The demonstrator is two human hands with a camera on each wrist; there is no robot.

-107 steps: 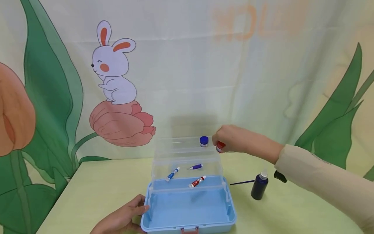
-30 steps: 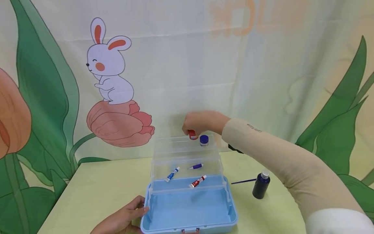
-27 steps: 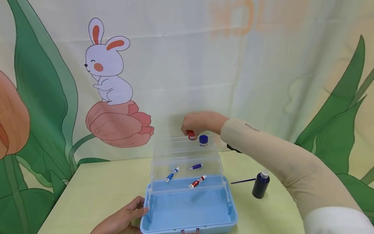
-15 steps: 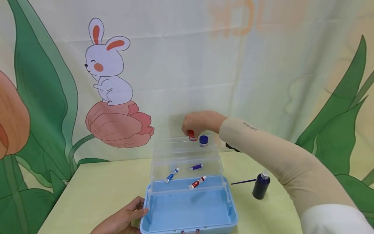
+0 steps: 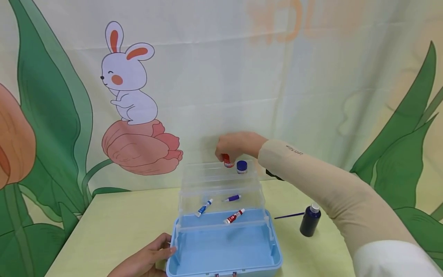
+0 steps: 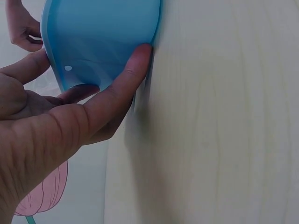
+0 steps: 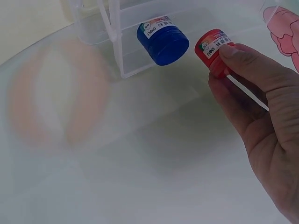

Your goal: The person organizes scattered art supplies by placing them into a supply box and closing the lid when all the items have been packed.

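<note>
My right hand [image 5: 238, 144] pinches a small red paint jar [image 7: 210, 46] between thumb and fingers at the clear upper tray [image 5: 202, 171]. Just to the jar's right in the head view stands a blue paint jar [image 5: 242, 167]. My left hand [image 5: 147, 257] grips the left end of the light blue storage box [image 5: 225, 250]; in the left wrist view its thumb and fingers span the box end [image 6: 103, 42]. On the clear lower tray lie a blue paint tube [image 5: 204, 207], a red paint tube [image 5: 234, 216] and a short purple pen-like item [image 5: 232, 198].
A dark bottle [image 5: 310, 221] with a silver cap stands on the table right of the box. Beside it lies a thin dark blue stick [image 5: 288, 216]. The pale yellow table [image 5: 121, 219] backs onto a printed cloth [image 5: 207, 77] with a rabbit and tulips, close behind the trays.
Since the oldest frame, my right hand has carried the red jar leftward past the blue jar. Over the last second it has stayed nearly still, the jar slightly lower. My left hand keeps its grip.
</note>
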